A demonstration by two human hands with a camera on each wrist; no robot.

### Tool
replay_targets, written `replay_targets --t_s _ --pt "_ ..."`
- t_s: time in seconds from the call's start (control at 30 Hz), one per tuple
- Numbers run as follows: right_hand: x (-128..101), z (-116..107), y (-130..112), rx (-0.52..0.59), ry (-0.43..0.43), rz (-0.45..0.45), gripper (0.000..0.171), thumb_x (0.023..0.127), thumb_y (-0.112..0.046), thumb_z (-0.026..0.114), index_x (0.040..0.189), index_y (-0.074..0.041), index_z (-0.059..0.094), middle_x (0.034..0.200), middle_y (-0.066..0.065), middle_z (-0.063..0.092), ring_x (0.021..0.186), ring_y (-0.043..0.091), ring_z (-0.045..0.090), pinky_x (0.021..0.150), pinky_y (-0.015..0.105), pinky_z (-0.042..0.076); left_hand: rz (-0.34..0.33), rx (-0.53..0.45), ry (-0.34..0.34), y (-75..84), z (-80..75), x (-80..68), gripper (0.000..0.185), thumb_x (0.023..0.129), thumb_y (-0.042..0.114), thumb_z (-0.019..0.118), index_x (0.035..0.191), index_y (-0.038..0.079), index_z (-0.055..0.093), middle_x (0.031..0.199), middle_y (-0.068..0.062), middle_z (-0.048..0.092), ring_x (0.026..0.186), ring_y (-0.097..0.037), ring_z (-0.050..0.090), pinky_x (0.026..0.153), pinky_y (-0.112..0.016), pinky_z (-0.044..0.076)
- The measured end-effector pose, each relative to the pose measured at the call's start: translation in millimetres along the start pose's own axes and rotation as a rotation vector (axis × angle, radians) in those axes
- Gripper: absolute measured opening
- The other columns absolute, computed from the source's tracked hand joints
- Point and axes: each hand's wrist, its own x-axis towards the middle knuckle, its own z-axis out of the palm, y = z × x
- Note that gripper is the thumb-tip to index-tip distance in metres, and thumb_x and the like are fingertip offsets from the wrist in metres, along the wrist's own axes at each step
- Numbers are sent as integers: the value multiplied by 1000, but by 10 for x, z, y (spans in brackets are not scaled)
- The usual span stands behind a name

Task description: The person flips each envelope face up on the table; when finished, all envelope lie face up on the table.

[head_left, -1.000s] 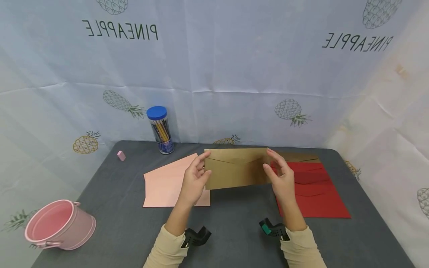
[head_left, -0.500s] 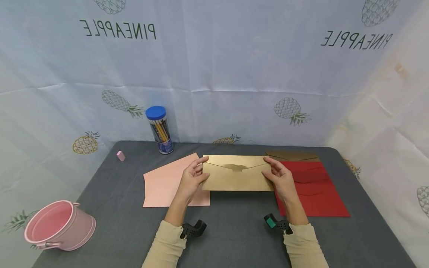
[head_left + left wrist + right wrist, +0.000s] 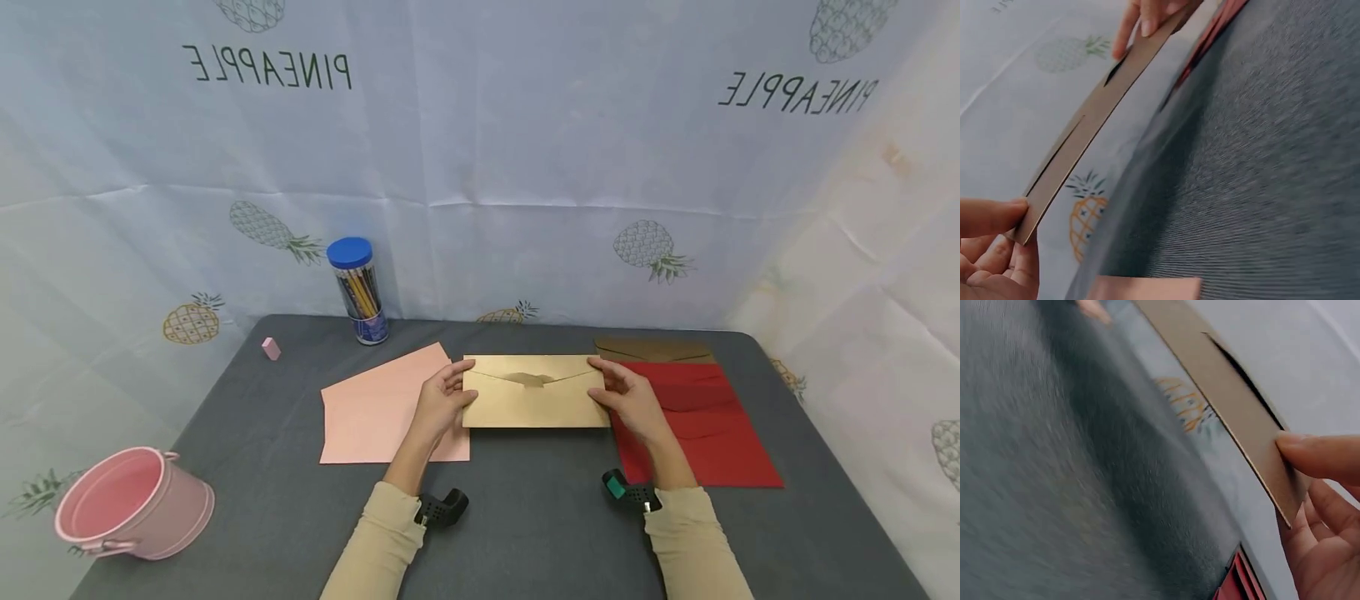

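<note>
A gold envelope (image 3: 532, 406) is held up level above the table, its flap side facing me. My left hand (image 3: 441, 402) pinches its left end between thumb and fingers. At the other end my right hand (image 3: 632, 406) pinches it the same way. In the left wrist view the envelope (image 3: 1079, 144) appears nearly edge-on, with gaps showing along the flap line. The right wrist view shows my thumb on the envelope's (image 3: 1241, 419) face, fingers behind it. Pink sheets or envelopes (image 3: 382, 417) lie behind my left hand, and red envelopes (image 3: 712, 442) lie beside my right.
Another gold-brown envelope (image 3: 660, 351) sticks out behind the red ones. At the back left stands a blue-lidded jar of pencils (image 3: 362, 292). A small pink eraser-like block (image 3: 272, 348) and a pink bucket (image 3: 142, 508) are on the left of the grey table (image 3: 525, 533).
The envelope has tilted and come down a little, its flap now lit and facing me squarely. Both hands have kept their pinch on its ends.
</note>
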Motion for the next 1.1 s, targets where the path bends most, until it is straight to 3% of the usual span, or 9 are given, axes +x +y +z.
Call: replay_targets --t_s 0.13,0.27,0.4,0.6,0.73,0.87,1.1 --pt "258 -92 37 -103 33 16 54 89 -18 68 139 -16 49 138 14 50 108 23 53 75 24 53 -28 45 7 43 93 281 50 82 -9 65 128 10 59 121 -15 63 108 -25 60 83 -27 54" --pt "521 -146 80 -167 31 32 54 90 -15 65 141 -14 47 143 15 45 117 36 49 86 39 52 -58 102 6 62 168 588 50 83 -6 65 129 12 58 126 -14 61 118 -27 56 89 -33 53" --pt "662 -120 135 -280 24 59 53 91 -13 64 141 -11 46 140 19 47 119 38 49 92 49 48 -103 176 6 15 212 754 49 85 -4 65 131 12 57 131 -13 57 126 -29 50 95 -37 50" --pt "780 -33 139 -449 9 37 52 91 -11 62 140 -7 47 130 25 50 109 38 51 86 50 48 -107 242 59 -61 249 839 49 84 -8 63 130 10 58 133 -15 55 127 -31 49 94 -39 50" --pt "835 21 152 -533 6 3 50 90 -10 62 138 -4 49 134 26 47 104 38 54 85 50 48 -93 290 87 -104 258 848 49 83 -9 63 129 10 59 130 -16 57 123 -31 51 92 -38 52" --pt "859 32 145 -575 3 -33 49 89 -8 62 136 0 50 139 28 42 106 41 55 90 53 46 -73 340 108 -96 269 850 47 83 -7 65 127 10 60 127 -14 57 120 -31 53 92 -39 51" --pt "855 43 160 -604 -38 -15 50 90 -7 62 137 1 48 142 29 38 112 43 53 95 54 45 -21 426 129 -104 273 847 44 81 -7 67 124 4 62 120 -16 62 112 -30 57 92 -39 51"
